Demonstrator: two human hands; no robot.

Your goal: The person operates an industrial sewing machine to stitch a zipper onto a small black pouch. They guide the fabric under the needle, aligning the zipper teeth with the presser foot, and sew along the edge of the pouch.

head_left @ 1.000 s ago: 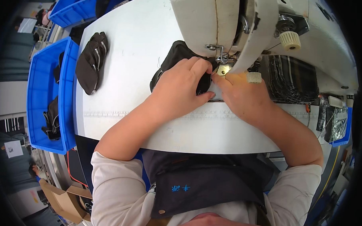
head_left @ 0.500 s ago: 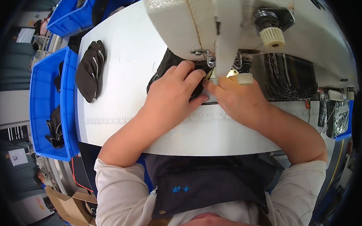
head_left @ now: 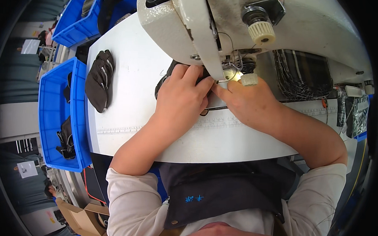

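Cloth (head_left: 169, 71), black, lies on the table (head_left: 126, 111) just below the head of the machine (head_left: 192, 35), mostly hidden: the left hand (head_left: 183, 93) covers its middle and the machine its far side, so its full shape cannot be made out. A dark strip of edge shows to the left of the knuckles, and a small dark bit pokes out below the palm.

The left hand lies over the cloth with its fingers bent and close together; their tips and the thumb are mostly out of sight, so I cannot tell whether they pinch it. The right hand (head_left: 252, 99) reaches in from the other side, forefinger pointing to the left fingers, the rest curled under near a white knob (head_left: 249, 79). Whether it grips anything cannot be told. The needle cannot be made out behind the machine's arm.

A black pouch (head_left: 100, 83) lies well apart at the left. Beside the table, a blue bin (head_left: 79, 110) holds dark pieces, too shadowed to identify. The machine's top is cut off by the upper edge.
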